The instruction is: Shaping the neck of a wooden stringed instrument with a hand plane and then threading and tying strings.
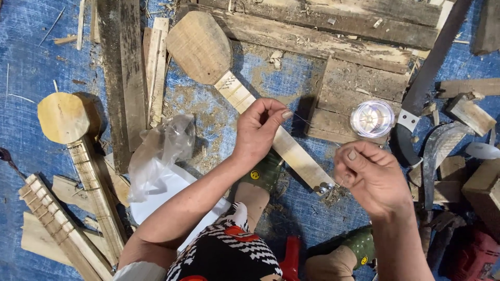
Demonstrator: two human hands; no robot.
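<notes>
The left hand (259, 129) was pinched shut, thumb and forefinger closed on one end of a thin line (312, 125) that ran rightward, barely visible, to the right hand (371, 174), whose fingertips were likewise pressed together on the other end. Both hands hovered just above a wooden instrument body (245, 88), a paddle-shaped head far left of the hands with a pale flat neck reaching near and right, ending in two small metal pegs (325, 188) just beside the right hand. A green shoe (266, 171) touched the neck's near edge, and a second green shoe (359, 244) sat nearer, below the right wrist.

Open blue mat (31, 67) showed mainly at the far left and in a patch between the neck and the near shoes; elsewhere room was tight. Weathered planks (312, 26) closed off the far edge, a dark board (122, 78) stood along the left of the head, and a curved blade (416, 104) with wood offcuts crowded the right edge.

A small clear round spool (372, 118) sat on a plank just beyond the right hand, its contents pale and hard to make out. A crumpled clear plastic bag (159, 151) lay left of the left forearm; what it held could not be told. Two more unfinished necks (88, 177) lay at the near left.
</notes>
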